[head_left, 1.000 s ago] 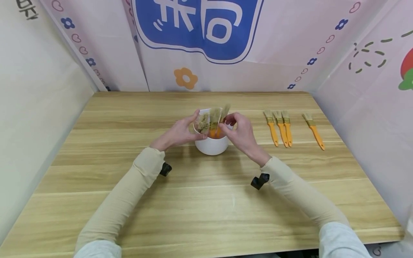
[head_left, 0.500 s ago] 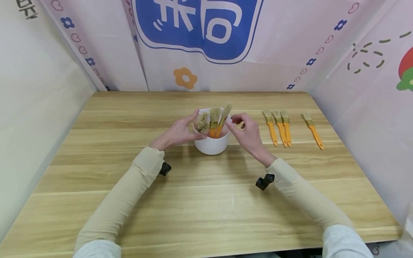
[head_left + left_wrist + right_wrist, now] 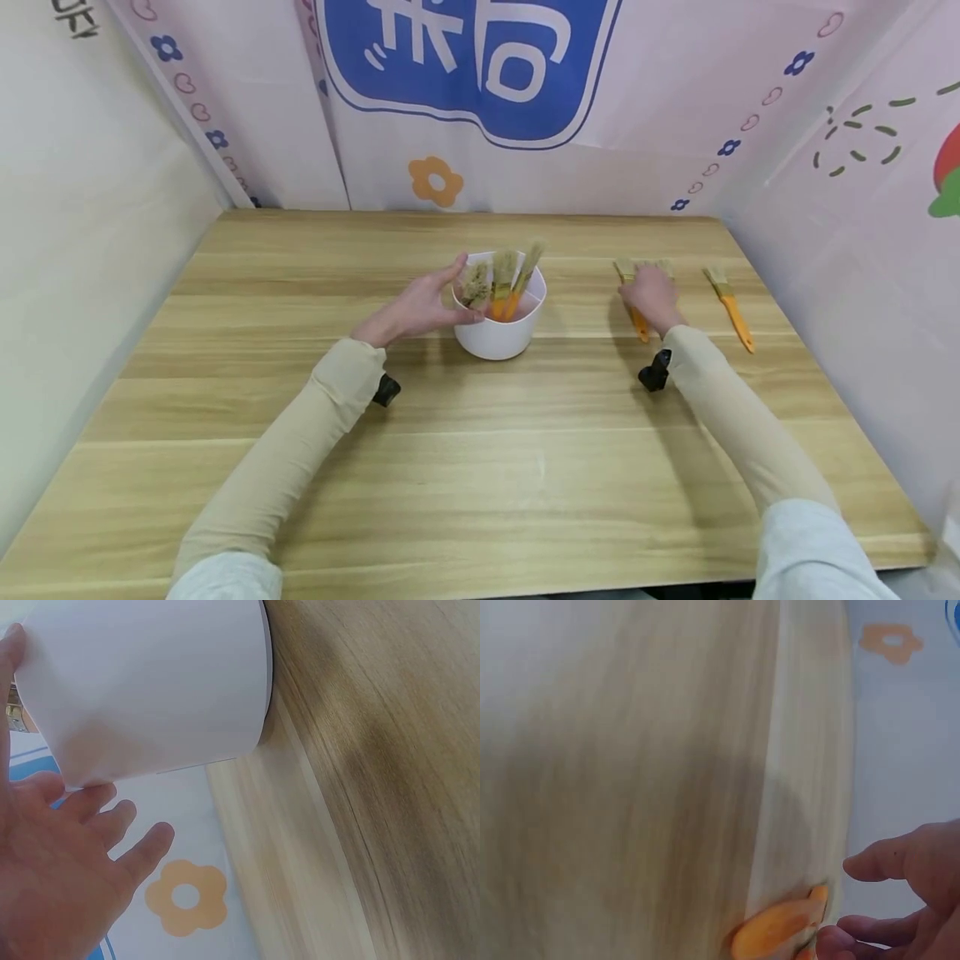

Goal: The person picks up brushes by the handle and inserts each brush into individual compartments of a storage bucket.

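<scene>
A white divided container stands mid-table, with several paintbrushes upright in it, bristles up. My left hand holds its left side, thumb at the near rim and fingers toward the far rim. In the left wrist view the fingers touch the container's white wall. To the right, my right hand is over a group of paintbrushes lying on the table, covering part of them. One orange handle shows beside it. In the right wrist view, thumb and fingers stand apart near a blurred orange handle.
Another paintbrush lies farther right on the wooden table. White printed walls rise at the back and on both sides. A black wrist camera sits under the right sleeve.
My right hand has let go of a paintbrush in the container and moved right, to the brushes on the table. The left hand has stayed at the container.
</scene>
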